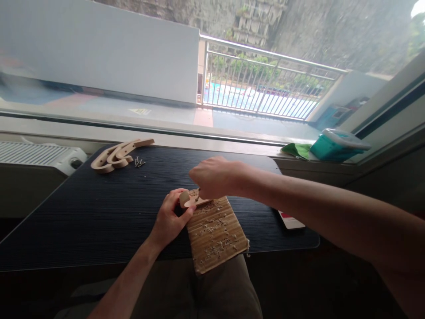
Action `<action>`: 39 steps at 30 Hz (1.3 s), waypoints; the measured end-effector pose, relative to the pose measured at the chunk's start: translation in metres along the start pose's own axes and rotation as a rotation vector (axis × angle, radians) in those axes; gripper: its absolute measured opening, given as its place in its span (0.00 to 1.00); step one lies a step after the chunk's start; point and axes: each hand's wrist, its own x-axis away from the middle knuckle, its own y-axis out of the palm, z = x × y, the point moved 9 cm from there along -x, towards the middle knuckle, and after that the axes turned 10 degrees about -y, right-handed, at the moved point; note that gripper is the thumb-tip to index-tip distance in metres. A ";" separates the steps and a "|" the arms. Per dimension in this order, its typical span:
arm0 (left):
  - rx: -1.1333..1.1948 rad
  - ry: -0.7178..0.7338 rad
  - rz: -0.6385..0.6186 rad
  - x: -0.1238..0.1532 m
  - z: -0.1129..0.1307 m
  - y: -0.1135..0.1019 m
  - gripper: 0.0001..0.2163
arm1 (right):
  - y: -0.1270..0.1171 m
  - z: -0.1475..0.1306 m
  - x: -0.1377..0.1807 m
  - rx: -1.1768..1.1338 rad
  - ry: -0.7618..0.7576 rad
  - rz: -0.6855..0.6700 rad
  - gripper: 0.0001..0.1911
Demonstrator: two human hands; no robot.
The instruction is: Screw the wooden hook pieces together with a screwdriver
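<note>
A holed cardboard sheet (pixel 215 235) hangs over the near edge of the table (pixel 99 221). At its far end, the left hand (pixel 169 219) holds a wooden piece (pixel 184 200), fingers and thumb closed around it. The right hand (pixel 212 177) is curled above; I cannot tell what it grips. Toward the table's far left corner lie screws (pixel 139 162), then curved wooden parts (pixel 126 153).

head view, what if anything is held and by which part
The left hand holds the pale, curved wooden piece by its left end. The right hand is closed close above the piece; what it may grip is hidden.
</note>
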 end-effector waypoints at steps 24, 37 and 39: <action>0.010 0.027 0.001 0.000 -0.001 0.000 0.09 | -0.005 0.009 0.008 -0.097 0.049 0.054 0.21; -0.005 0.049 0.026 0.001 -0.004 0.000 0.10 | -0.005 -0.013 0.005 0.023 -0.106 0.097 0.09; 0.002 0.044 0.018 0.001 -0.004 0.001 0.09 | -0.004 -0.009 0.000 0.006 -0.084 0.121 0.09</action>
